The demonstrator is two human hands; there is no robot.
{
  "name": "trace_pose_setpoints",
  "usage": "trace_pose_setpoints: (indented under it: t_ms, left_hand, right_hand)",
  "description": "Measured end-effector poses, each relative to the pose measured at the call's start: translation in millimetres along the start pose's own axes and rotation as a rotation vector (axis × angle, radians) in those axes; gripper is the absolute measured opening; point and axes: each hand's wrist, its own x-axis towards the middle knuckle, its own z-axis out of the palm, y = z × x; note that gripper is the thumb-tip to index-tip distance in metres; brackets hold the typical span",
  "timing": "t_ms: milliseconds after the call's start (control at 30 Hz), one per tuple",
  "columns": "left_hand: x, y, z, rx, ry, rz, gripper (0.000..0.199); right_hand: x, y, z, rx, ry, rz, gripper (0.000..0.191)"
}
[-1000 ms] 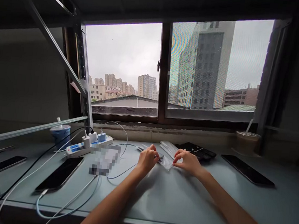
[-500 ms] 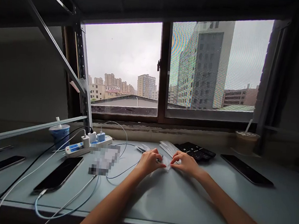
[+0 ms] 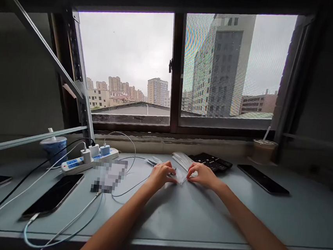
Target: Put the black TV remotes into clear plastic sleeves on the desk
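A small clear plastic bag (image 3: pixel 181 176) lies crumpled on the desk between my two hands. My right hand (image 3: pixel 203 175) pinches its right edge between thumb and fingertips. On the other side, my left hand (image 3: pixel 161 174) is curled, its thumb and fingers closed about the bag's left part; a small greyish piece shows by the fingertips, too unclear to name. Just behind the hands, more clear plastic bags (image 3: pixel 183 161) lie in a flat bundle. They reach up to a black device with buttons (image 3: pixel 213 163), like a calculator or desk phone.
To the left are a power strip (image 3: pixel 76 164) with plugs, a phone (image 3: pixel 55 197) on a cable, a blurred-out item (image 3: pixel 111 174) and a blue cup (image 3: pixel 54 149). On the right lie a dark phone (image 3: pixel 263 179) and a drink cup (image 3: pixel 264 151). A metal shelf post (image 3: pixel 81 73) stands at left.
The whole view has shifted, so things sit further left. The left thumb has drawn back a little from the right fingertips, and more of the bag shows between my hands.
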Motion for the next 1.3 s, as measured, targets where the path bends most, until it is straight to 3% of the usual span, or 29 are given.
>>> trace_pose_setpoints:
  t_ms: [167,433,667,867,1200,1300]
  left_hand:
    - [-2,5,-2.0,0.026,0.040,0.016,0.011]
    - [0,7,-1.8,0.032,0.157,-0.053,0.014]
    - [-1,6,1.9,0.002,0.190,-0.027,0.013]
    - [-2,9,0.2,-0.049,0.215,-0.019,0.012]
    - [-3,12,-2.7,-0.041,0.211,-0.005,0.017]
    - [-4,16,-4.7,-0.021,0.232,0.025,0.018]
  right_hand:
    - [1,1,5,0.039,-0.005,-0.016,0.011]
    - [3,6,6,0.015,0.096,-0.041,0.017]
    - [5,6,14,0.055,0.104,-0.176,0.032]
    - [5,4,20,0.059,0.041,-0.189,0.017]
    - [7,-5,18,0.275,-0.027,-0.200,0.051]
    - [8,-4,17,0.270,-0.029,-0.187,0.052]
